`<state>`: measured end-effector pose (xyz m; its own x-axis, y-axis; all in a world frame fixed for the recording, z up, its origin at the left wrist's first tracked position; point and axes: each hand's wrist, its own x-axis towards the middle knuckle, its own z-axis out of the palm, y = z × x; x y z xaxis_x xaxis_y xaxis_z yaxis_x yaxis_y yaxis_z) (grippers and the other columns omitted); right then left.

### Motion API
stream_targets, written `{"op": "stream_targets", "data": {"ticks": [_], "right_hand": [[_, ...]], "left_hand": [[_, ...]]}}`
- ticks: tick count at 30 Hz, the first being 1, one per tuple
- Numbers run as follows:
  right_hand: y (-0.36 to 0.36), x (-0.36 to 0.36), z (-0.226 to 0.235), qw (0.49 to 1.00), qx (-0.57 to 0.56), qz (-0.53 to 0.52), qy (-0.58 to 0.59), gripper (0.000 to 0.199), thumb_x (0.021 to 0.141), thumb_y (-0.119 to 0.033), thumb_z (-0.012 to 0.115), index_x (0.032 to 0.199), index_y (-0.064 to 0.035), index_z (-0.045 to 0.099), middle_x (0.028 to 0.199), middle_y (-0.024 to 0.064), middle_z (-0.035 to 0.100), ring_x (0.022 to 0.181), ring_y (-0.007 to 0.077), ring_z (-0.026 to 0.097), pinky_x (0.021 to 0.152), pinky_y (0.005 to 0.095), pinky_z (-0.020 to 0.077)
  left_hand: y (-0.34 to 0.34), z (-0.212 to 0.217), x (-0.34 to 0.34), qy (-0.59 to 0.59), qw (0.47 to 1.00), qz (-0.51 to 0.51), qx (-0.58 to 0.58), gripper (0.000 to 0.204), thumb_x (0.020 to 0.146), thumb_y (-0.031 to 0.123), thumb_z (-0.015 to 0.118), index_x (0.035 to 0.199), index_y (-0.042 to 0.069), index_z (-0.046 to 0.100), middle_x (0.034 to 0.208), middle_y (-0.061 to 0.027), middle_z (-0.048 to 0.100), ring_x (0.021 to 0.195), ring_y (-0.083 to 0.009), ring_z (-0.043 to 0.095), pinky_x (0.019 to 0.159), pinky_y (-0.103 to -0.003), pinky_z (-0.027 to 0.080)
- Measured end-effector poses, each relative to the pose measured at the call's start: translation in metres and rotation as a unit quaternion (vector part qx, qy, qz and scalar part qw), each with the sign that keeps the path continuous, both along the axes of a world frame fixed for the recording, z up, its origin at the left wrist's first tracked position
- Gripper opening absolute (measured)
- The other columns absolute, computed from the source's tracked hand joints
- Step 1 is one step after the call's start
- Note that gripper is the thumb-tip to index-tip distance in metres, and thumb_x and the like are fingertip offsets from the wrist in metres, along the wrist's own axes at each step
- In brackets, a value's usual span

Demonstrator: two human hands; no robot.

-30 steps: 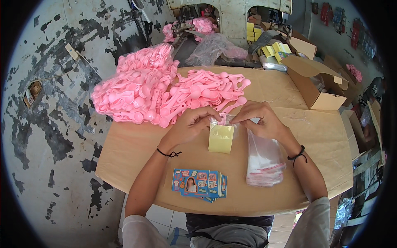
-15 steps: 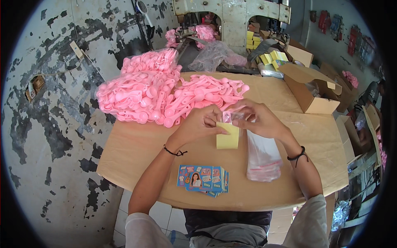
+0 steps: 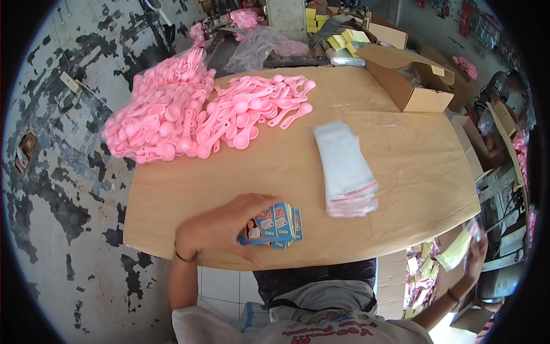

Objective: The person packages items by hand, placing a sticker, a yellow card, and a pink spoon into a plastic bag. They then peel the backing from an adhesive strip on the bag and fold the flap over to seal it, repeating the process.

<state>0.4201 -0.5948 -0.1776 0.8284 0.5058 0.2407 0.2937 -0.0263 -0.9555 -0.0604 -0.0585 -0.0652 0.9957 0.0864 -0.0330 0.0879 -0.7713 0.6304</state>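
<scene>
My left hand (image 3: 220, 225) is arched over a small stack of blue printed cards (image 3: 285, 223) near the table's front edge. Its thumb and fingers are spread apart, covering the stack's left part. Off to the lower right, past the table edge, my right hand (image 3: 476, 257) holds a clear plastic packet with a yellow card (image 3: 454, 252) in it. Below that hand stands a box of similar pink-and-yellow packets (image 3: 421, 275). A pile of clear plastic bags (image 3: 346, 169) with pink-striped ends lies right of the middle of the table.
Loose pink plastic scoops (image 3: 258, 109) are heaped at the far left, beside a bulging bag of scoops (image 3: 160, 114). An open cardboard box (image 3: 424, 100) sits at the back right. Brown paper (image 3: 229, 178) covers the table. A person (image 3: 499, 89) shows at the far right.
My hands have parted. The right one carried the packet from above the table to the lower right, over the box; the left came back to the cards. The view has shifted.
</scene>
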Motion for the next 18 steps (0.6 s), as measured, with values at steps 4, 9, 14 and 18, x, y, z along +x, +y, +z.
{"op": "stream_targets", "data": {"ticks": [4,9,14,18], "right_hand": [[-0.098,-0.014,-0.101,0.964,-0.075,-0.166,0.193,0.052,0.093,-0.025,0.061,0.134,0.0033,0.046,0.124,0.0071,0.057,0.112,0.0163,0.054,0.088,0.0304,0.0448],[-0.093,-0.028,-0.132,0.879,-0.147,-0.451,0.039,0.047,0.096,-0.028,0.057,0.134,-0.0013,0.05,0.119,0.005,0.06,0.105,0.0149,0.056,0.081,0.0307,0.0468],[0.111,-0.073,0.041,0.969,-0.057,-0.211,-0.115,0.035,0.097,-0.027,0.057,0.119,0.0002,0.06,0.103,0.002,0.062,0.092,0.0107,0.054,0.078,0.0255,0.0432],[0.285,-0.13,0.115,0.977,-0.098,0.165,-0.098,0.027,0.095,-0.018,0.059,0.113,0.0014,0.062,0.095,0.0066,0.065,0.082,0.0117,0.061,0.071,0.0261,0.0494]], "left_hand": [[-0.027,-0.015,-0.006,-0.025,0.991,0.072,0.11,0.094,0.065,0.039,0.084,0.141,0.005,0.041,0.133,-0.0176,0.049,0.123,-0.0347,0.046,0.106,-0.041,0.035],[-0.035,-0.019,-0.004,-0.041,0.988,0.098,0.113,0.075,0.074,0.032,0.079,0.138,0.011,0.047,0.13,-0.0152,0.05,0.116,-0.0329,0.05,0.1,-0.041,0.04],[-0.058,-0.017,0.026,-0.065,0.974,0.112,0.188,0.07,0.076,0.031,0.077,0.138,0.015,0.048,0.123,-0.0154,0.052,0.111,-0.0336,0.051,0.095,-0.041,0.043],[-0.056,-0.01,0.025,-0.015,0.966,0.114,0.23,0.067,0.081,0.038,0.07,0.139,0.015,0.045,0.124,-0.0171,0.05,0.11,-0.0362,0.051,0.095,-0.042,0.043]]}}
